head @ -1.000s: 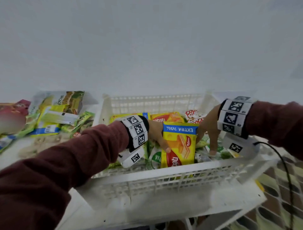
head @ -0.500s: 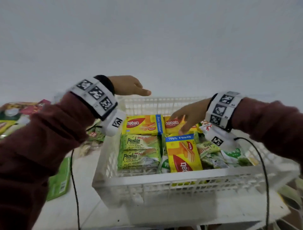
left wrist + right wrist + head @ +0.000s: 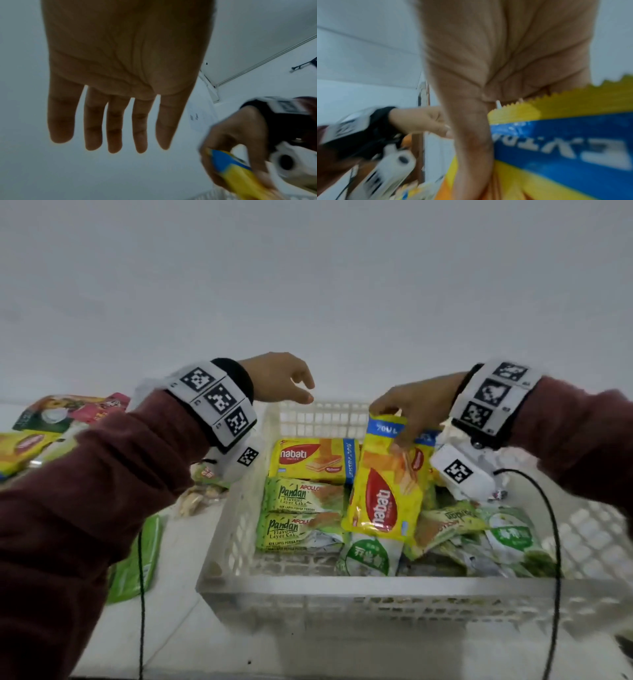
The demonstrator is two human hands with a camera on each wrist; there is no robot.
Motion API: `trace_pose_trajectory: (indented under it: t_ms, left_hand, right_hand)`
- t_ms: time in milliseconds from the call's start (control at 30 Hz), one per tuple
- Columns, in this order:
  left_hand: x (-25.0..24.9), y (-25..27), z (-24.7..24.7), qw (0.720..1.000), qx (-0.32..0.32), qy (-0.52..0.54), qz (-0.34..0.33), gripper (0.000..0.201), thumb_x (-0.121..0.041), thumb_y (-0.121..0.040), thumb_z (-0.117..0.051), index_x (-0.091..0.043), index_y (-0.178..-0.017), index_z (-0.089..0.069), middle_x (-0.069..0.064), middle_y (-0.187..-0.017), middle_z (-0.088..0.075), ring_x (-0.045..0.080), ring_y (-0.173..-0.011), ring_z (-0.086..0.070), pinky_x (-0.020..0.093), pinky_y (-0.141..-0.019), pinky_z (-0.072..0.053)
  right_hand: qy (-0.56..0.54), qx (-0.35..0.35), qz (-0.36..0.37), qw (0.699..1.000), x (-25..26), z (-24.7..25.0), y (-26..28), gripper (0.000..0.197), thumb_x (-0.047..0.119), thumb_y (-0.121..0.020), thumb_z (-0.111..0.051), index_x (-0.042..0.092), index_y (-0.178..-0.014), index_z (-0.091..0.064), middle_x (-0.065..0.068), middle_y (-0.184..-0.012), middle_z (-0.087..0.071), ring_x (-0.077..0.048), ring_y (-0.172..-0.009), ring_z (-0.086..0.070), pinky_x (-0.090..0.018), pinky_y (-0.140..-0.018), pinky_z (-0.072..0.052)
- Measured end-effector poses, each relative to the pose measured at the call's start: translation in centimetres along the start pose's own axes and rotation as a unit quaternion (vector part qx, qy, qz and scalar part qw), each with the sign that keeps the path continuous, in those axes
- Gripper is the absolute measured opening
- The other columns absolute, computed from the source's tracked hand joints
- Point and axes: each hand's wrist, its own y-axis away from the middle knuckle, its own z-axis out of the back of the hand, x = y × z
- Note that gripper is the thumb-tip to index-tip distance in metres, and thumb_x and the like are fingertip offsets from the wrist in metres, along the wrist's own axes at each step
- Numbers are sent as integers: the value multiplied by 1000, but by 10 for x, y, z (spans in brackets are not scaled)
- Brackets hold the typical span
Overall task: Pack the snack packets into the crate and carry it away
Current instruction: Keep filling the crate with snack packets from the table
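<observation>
A white slotted crate (image 3: 376,594) stands on the white table and holds several snack packets. My right hand (image 3: 411,409) pinches the top edge of a yellow Nabati wafer packet (image 3: 387,494) and holds it upright, lifted above the others; the same yellow Nabati wafer packet (image 3: 565,135) fills the right wrist view. Flat in the crate lie another Nabati packet (image 3: 313,460) and two green Pandan cake packets (image 3: 301,496). My left hand (image 3: 281,381) hovers empty over the crate's far left corner, and the left hand's fingers (image 3: 113,121) are straight and spread.
More packets (image 3: 51,422) lie on the table at far left. A green packet (image 3: 137,563) lies beside the crate's left wall. Black cables hang from both wrists. A white wall rises close behind the table.
My left hand let go of the yellow packet and rose out of the crate to its far left corner. My right hand took the packet's top edge and tilted it up.
</observation>
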Motion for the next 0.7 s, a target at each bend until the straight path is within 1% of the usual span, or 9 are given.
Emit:
trace_pose_trajectory:
  t_ms: [33,133,267,367,433,500,567,600,700]
  left_hand:
    - [-7,-2,2,1000,-28,2,-8,33,-28,-91,-55,-14,-121,-56,5,-125,-52,19,-114,-48,26,-90,-33]
    - [-23,-7,3,993,-112,31,-21,23,-19,-91,-51,-11,-111,-58,3,-105,-48,14,-94,-44,24,-82,-33]
    - [-47,-2,-8,988,-133,48,-55,19,-14,-88,-51,-9,-104,-60,-2,-89,-46,13,-85,-43,21,-73,-32]
    - [-66,2,-28,995,-22,18,-99,16,-15,-89,-50,-14,-100,-61,-8,-76,-47,14,-79,-43,21,-60,-31]
    - [-78,-2,-50,986,112,-21,-124,16,-17,-90,-51,-8,-100,-60,-1,-83,-54,17,-78,-45,25,-60,-33]
    - [-86,-10,-74,967,215,-70,-116,34,-25,-90,-55,-2,-114,-58,8,-95,-58,19,-82,-48,25,-60,-38]
    - [-91,-17,-93,956,247,-119,-107,46,-35,-89,-56,-1,-119,-53,9,-104,-59,20,-88,-51,28,-70,-43]
    - [-93,-19,-100,950,260,-136,-108,45,-38,-89,-56,1,-112,-51,6,-98,-56,19,-84,-50,28,-71,-42]
    - [-97,-23,-116,928,315,-160,-113,37,-42,-88,-57,-12,-95,-37,-3,-73,-30,9,-59,-29,20,-52,-26]
  right_hand:
    - [-23,-48,-9,999,-5,12,2,35,21,-74,-76,19,-97,-49,-4,-110,-58,-22,-96,-55,-34,-79,-47]
    - [-84,-175,-64,979,-18,22,-7,59,25,-73,-77,15,-121,-44,-11,-118,-54,-25,-93,-54,-34,-78,-46]
    - [-184,-249,-69,948,-16,-18,-45,50,23,-72,-78,13,-109,-45,-6,-89,-50,-22,-76,-47,-30,-68,-37]
    - [-183,-256,-66,947,-11,-44,-74,39,17,-76,-70,8,-108,-49,-7,-91,-53,-20,-84,-51,-33,-70,-40]
    - [-153,-233,-64,958,-7,-53,-84,23,12,-85,-54,9,-102,-39,-6,-76,-48,-22,-68,-47,-33,-61,-36]
    - [-128,-214,-62,966,-7,-58,-86,31,9,-86,-53,14,-102,-27,-2,-65,-36,-19,-55,-35,-31,-52,-29]
    - [-82,-202,-54,975,-12,-61,-80,40,17,-84,-61,14,-111,-31,-1,-63,-36,-20,-53,-37,-30,-48,-30]
    - [-65,-189,-53,978,-16,-60,-77,45,24,-84,-63,11,-115,-34,-1,-64,-40,-21,-55,-40,-31,-51,-35]
    - [-100,-169,-53,979,-33,-49,-59,43,35,-82,-66,13,-113,-46,-2,-83,-54,-21,-65,-52,-35,-73,-48]
